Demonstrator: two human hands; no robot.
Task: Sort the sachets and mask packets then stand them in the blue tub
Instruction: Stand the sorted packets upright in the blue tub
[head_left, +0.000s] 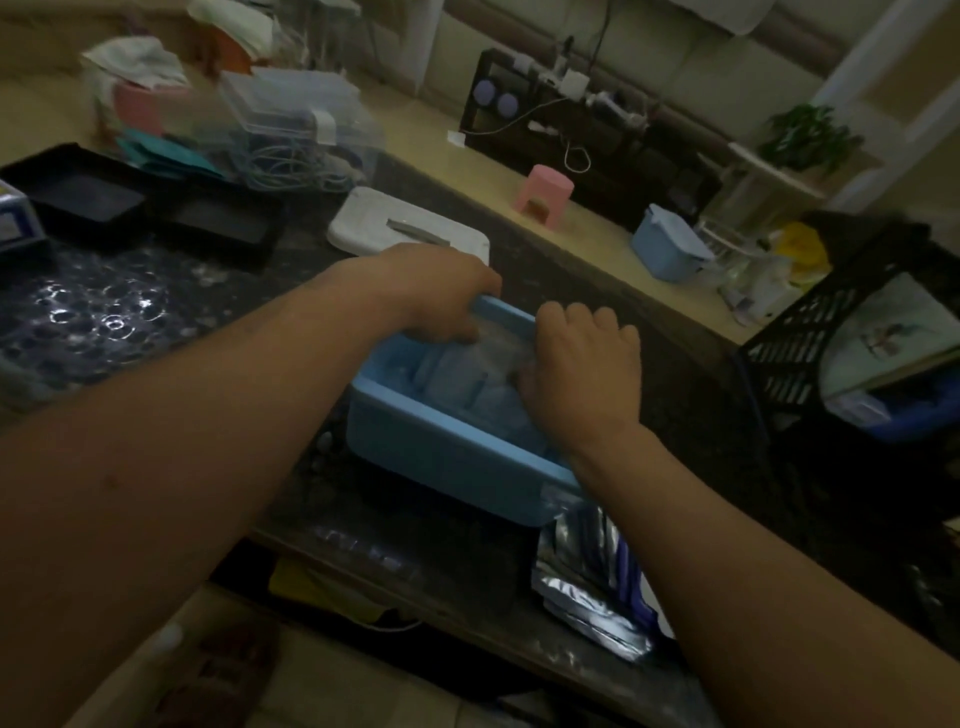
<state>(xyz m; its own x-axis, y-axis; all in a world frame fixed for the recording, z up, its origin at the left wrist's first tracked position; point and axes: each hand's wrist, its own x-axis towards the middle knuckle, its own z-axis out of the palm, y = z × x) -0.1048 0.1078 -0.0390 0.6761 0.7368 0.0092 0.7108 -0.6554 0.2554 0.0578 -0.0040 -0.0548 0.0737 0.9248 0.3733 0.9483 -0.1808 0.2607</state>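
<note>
Black trays (83, 200), white lid (395, 223), pink stool (545, 195) nearby.

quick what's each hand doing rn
Left hand: closed on the blue tub's far rim.
Right hand: in the tub on the packets; grip cannot be told.

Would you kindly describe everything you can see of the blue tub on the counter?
The blue tub is a light blue, rectangular, plastic-looking bin with a thick rolled rim, open at the top. It sits upright on the dark speckled counter, turned at an angle to the view. Pale packets stand inside it, blurred. The left hand grips its far rim; the right hand reaches inside among the packets. Silvery foil packets lie against its near right corner.
</note>
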